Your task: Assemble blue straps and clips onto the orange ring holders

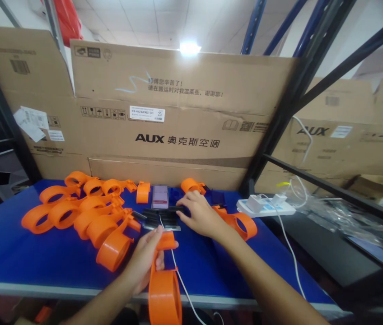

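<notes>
My left hand (147, 257) is closed round the grip of an orange plastic ring piece (164, 293), its wide ring hanging down past the table's front edge. My right hand (196, 212) reaches to the middle of the table, thumb and forefinger pinched at the end of a black strip (169, 210). More dark strips (157, 221) lie just left of that hand, partly overlapping. Behind them a phone (160, 197) with a lit screen lies face up. Many similar orange ring pieces (101, 228) are lined up in rows to the left.
A blue cover (59, 266) lies on the table. Further orange pieces sit behind and right of my right hand. A white power strip (266, 206) with plugs stands at the right, and a white cable (184, 289) runs over the front edge. Large cardboard (178, 122) walls off the back.
</notes>
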`<state>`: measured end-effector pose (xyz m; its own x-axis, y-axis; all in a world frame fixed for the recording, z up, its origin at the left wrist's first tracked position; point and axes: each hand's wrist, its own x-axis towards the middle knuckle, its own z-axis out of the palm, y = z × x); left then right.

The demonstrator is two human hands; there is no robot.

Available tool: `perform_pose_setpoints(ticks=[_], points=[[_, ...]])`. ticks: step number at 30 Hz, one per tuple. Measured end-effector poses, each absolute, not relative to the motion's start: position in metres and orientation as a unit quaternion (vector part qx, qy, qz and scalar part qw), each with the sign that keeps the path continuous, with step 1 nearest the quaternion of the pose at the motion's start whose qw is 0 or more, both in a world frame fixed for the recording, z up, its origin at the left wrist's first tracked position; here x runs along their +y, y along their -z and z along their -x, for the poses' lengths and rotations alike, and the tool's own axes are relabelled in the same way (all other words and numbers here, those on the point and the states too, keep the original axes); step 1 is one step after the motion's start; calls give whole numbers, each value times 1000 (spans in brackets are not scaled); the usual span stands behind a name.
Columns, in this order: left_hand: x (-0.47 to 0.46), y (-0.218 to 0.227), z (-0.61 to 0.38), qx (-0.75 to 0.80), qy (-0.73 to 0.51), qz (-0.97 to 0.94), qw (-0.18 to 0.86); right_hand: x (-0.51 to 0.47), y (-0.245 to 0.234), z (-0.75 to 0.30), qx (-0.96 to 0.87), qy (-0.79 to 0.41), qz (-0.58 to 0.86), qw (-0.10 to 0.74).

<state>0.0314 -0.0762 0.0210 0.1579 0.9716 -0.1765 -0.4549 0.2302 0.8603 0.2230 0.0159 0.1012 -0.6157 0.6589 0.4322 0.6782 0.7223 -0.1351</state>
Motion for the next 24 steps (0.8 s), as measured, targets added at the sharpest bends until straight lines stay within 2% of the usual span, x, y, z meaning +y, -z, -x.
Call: perform_pose_setpoints(ticks=[4, 9, 15, 19, 21, 24], points=[[-83, -18, -28, 413, -518, -377, 647, 22, -87, -206, -910, 33, 377, 169], [-84, -14, -29, 434, -511, -421, 611, 26, -77, -194, -910, 43, 388, 142], [-83, -22, -31, 441, -544, -327, 635, 18, -80, -197, -903, 21, 391, 176], [-82, -26, -31, 435, -552, -312, 639, 1, -95, -196, -906, -85, 338, 241], [-81, -28, -31, 429, -554, -304, 646, -8, -101, -193, -911, -144, 300, 245], [-80, -28, -31, 428, -554, -286, 655, -14, -105, -190, -915, -172, 284, 228]])
